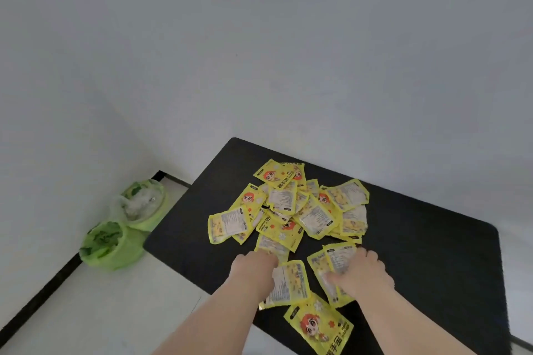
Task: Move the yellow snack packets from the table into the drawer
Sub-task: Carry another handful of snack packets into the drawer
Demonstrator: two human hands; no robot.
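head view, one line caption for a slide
Left hand touches and right hand grips yellow snack packets heaped on a black table.

Many flat yellow snack packets (288, 210) lie in a loose, overlapping heap on the black worktop (418, 253), some showing a red-haired cartoon face, others the printed back, a few apart at the near side.

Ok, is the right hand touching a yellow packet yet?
Touching. The head view shows the right hand gripping a yellow packet at the pile's near edge, thumb lying across its face, fingers over its far edge.
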